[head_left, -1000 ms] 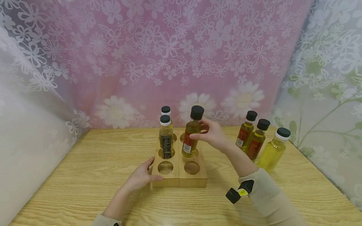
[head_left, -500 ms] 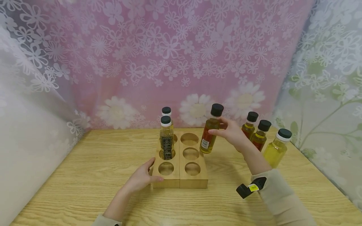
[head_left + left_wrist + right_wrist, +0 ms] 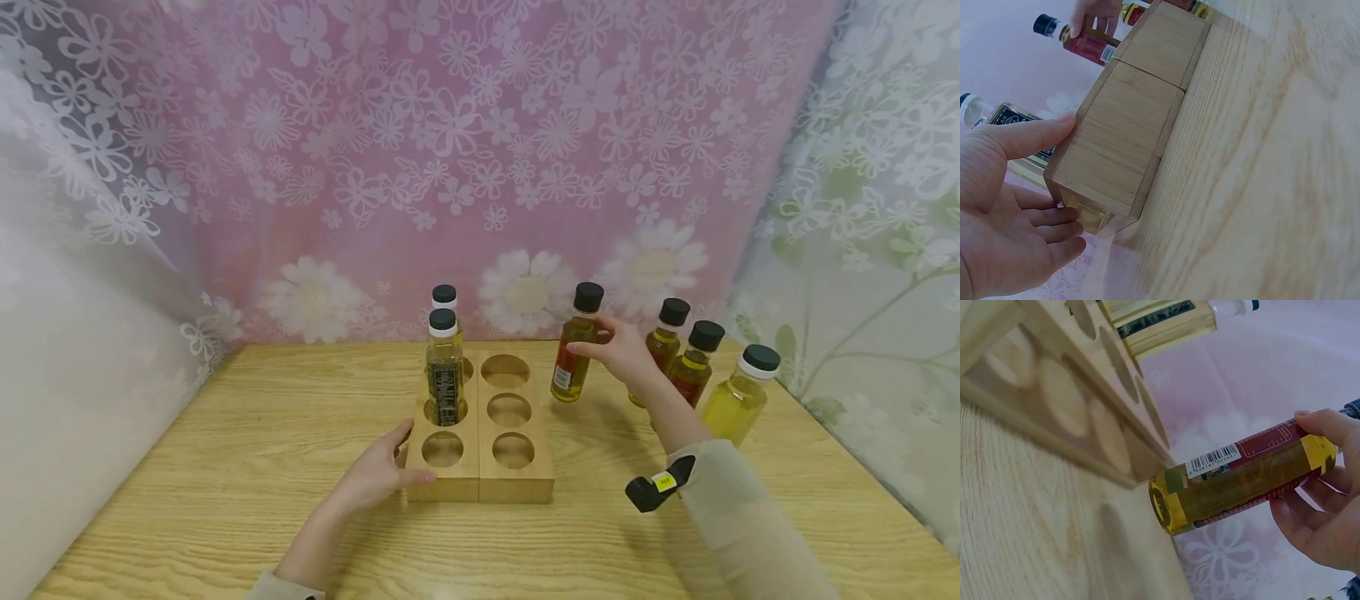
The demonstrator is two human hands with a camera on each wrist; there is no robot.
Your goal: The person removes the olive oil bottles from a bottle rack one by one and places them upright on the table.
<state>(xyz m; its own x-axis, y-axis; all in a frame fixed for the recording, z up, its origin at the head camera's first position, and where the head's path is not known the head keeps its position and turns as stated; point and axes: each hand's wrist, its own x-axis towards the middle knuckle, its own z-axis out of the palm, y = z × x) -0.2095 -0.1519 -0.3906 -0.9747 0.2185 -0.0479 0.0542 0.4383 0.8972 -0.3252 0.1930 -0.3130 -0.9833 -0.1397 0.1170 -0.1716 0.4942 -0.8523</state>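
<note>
A two-part wooden bottle rack with round holes stands on the table. My left hand rests at its front left corner, thumb on the upper edge and loosely bent fingers along the side. My right hand grips an oil bottle with a red label and black cap by its upper part. It hangs slightly tilted right of the rack, base off the table in the right wrist view. Two clear oil bottles with dark caps stand in the rack's left column, a dark-labelled one in front of the other. The right column's holes are vacant.
At the right stand two more red-labelled oil bottles, partly hidden by my right forearm, and a wider yellow oil bottle with a dark green cap. A pink floral curtain closes off the table's back edge.
My right hand has lifted the red-labelled oil bottle away from the rack's right column and carried it to the right, then lowered it slightly. My left hand stays at the rack.
</note>
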